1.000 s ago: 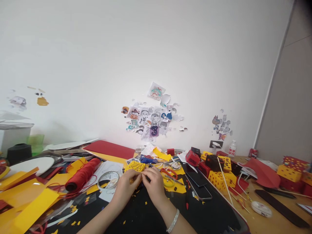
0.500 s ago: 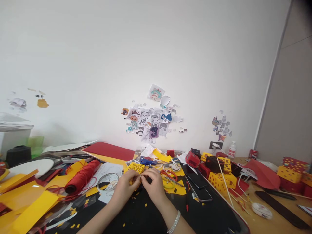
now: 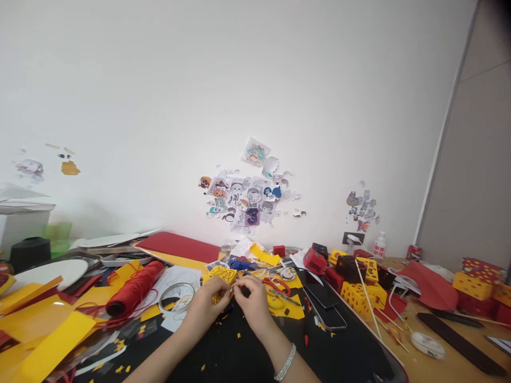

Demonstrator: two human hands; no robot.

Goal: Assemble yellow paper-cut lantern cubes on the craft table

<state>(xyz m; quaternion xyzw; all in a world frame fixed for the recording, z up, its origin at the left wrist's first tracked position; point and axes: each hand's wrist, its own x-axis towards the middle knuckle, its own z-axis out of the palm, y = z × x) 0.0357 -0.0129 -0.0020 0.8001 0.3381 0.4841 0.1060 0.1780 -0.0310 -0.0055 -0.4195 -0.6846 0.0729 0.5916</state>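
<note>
My left hand [image 3: 208,302] and my right hand [image 3: 251,301] are close together above the black mat [image 3: 235,351], each with thumb and forefinger pinched. Something small and pale shows between the two sets of fingertips, too small to make out. Just behind my left hand lies a yellow piece with black line drawings [image 3: 221,275], partly covered by the fingers. Orange-handled scissors [image 3: 279,287] rest on yellow paper right of my right hand. A clear tape roll [image 3: 176,299] sits left of my left hand.
A red thread spool [image 3: 136,287] and yellow sheets [image 3: 56,346] lie at the left. Phones [image 3: 325,300], a red pen [image 3: 306,324] and yellow spotted boxes [image 3: 361,298] are at the right. A white mouse [image 3: 427,344] sits farther right.
The fingertips of my right hand have moved slightly right, widening the small gap to my left fingertips. The things on the table look unmoved.
</note>
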